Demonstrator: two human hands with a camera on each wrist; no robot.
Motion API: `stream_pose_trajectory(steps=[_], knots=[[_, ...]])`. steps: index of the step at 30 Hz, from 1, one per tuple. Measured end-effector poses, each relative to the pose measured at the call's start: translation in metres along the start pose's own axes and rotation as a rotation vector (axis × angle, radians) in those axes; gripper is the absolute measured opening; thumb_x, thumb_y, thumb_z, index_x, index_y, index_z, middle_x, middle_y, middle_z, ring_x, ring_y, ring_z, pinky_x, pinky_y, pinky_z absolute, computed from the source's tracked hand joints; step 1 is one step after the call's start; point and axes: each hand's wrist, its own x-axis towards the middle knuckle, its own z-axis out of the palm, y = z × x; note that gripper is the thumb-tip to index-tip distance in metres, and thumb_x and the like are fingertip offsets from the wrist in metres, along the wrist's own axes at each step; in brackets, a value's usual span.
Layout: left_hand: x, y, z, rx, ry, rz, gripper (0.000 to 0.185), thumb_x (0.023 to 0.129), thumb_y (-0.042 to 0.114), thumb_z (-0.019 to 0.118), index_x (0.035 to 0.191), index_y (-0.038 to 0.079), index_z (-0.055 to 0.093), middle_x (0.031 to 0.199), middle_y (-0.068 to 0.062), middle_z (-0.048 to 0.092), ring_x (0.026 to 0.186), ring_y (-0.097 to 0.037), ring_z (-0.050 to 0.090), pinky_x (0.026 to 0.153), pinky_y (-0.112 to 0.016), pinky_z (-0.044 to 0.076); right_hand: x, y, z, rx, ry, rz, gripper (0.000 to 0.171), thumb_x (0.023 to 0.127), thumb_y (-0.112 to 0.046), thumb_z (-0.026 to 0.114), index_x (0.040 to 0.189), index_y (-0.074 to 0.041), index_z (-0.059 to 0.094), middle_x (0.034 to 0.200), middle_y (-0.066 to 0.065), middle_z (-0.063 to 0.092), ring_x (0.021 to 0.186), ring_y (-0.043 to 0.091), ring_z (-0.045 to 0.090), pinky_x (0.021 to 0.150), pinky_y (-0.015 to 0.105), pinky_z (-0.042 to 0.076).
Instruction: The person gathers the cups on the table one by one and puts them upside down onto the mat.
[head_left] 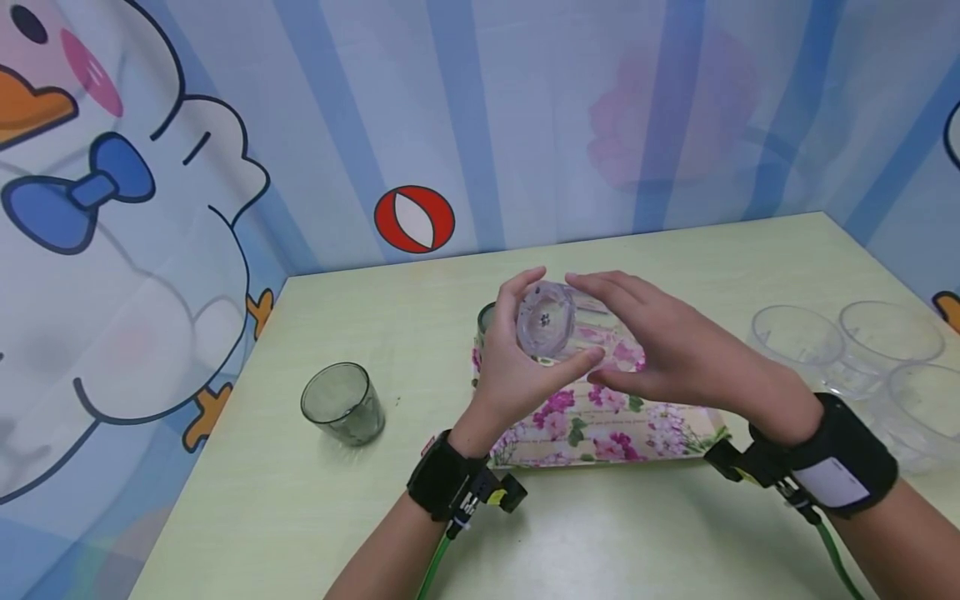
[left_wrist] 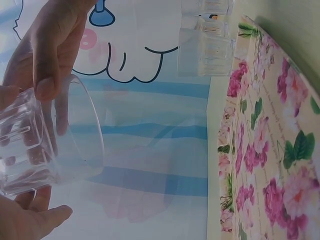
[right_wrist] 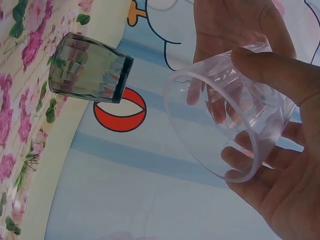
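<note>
Clear plastic cup point(head_left: 545, 321) held up in the air over the floral mat point(head_left: 600, 417), well above the table point(head_left: 375, 317), lying on its side with its base turned toward the head camera. Left hand point(head_left: 517, 358) curls round it, thumb under and fingers over the top; the right wrist view shows the same cup point(right_wrist: 235, 120) with its open rim facing out. Right hand point(head_left: 652, 350) sits against the other side, fingers mostly straight and cupping the wall, likely steadying rather than carrying. Holding it sideways between both hands exposes base and rim together. A smoky grey cup point(head_left: 343, 402) stands upright on the table to the left, apart from the mat. A second dark cup point(right_wrist: 90, 67) stands on the mat's far edge, partly hidden behind the left hand. Three clear cups point(head_left: 847, 342) cluster at the right edge, touching one another.
</note>
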Motion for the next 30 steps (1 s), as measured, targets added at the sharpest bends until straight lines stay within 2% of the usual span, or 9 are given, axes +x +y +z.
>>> stream_pose_trajectory(steps=[4, 10, 13, 30], knots=[[-0.0002, 0.001, -0.0003, 0.002, 0.002, 0.004, 0.087, 0.076, 0.046, 0.076, 0.146, 0.023, 0.029, 0.15, -0.001, 0.036, 0.136, -0.019, 0.039, 0.106, -0.047, 0.047, 0.0002, -0.0001, 0.0005, -0.001, 0.008, 0.001, 0.093, 0.071, -0.021, 0.083, 0.148, -0.009, 0.032, 0.14, 0.013, 0.049, 0.127, 0.03, 0.05, 0.097, 0.049, 0.053], [-0.0003, 0.0038, -0.0003, 0.0, 0.003, -0.006, 0.085, 0.076, 0.027, 0.079, 0.146, 0.024, 0.03, 0.15, 0.0, 0.036, 0.136, -0.018, 0.039, 0.106, -0.047, 0.047, 0.0001, 0.0003, 0.0014, -0.001, 0.035, -0.015, 0.09, 0.071, -0.021, 0.083, 0.146, -0.006, 0.035, 0.138, 0.013, 0.051, 0.125, 0.03, 0.052, 0.096, 0.049, 0.053], [-0.0001, 0.0052, -0.0004, 0.004, 0.003, -0.012, 0.085, 0.075, 0.022, 0.079, 0.145, 0.024, 0.03, 0.15, 0.0, 0.036, 0.136, -0.018, 0.039, 0.106, -0.047, 0.047, 0.0, 0.0005, 0.0021, 0.003, 0.05, -0.02, 0.089, 0.07, -0.022, 0.083, 0.145, -0.005, 0.036, 0.137, 0.014, 0.052, 0.124, 0.03, 0.053, 0.096, 0.049, 0.053], [-0.0019, 0.0072, -0.0021, 0.001, -0.014, -0.038, 0.085, 0.077, 0.026, 0.078, 0.146, 0.026, 0.029, 0.151, 0.001, 0.034, 0.138, -0.018, 0.038, 0.106, -0.046, 0.047, -0.0018, 0.0017, 0.0057, 0.01, 0.117, -0.041, 0.091, 0.066, -0.024, 0.086, 0.142, -0.004, 0.04, 0.129, 0.014, 0.058, 0.115, 0.029, 0.059, 0.088, 0.048, 0.057]])
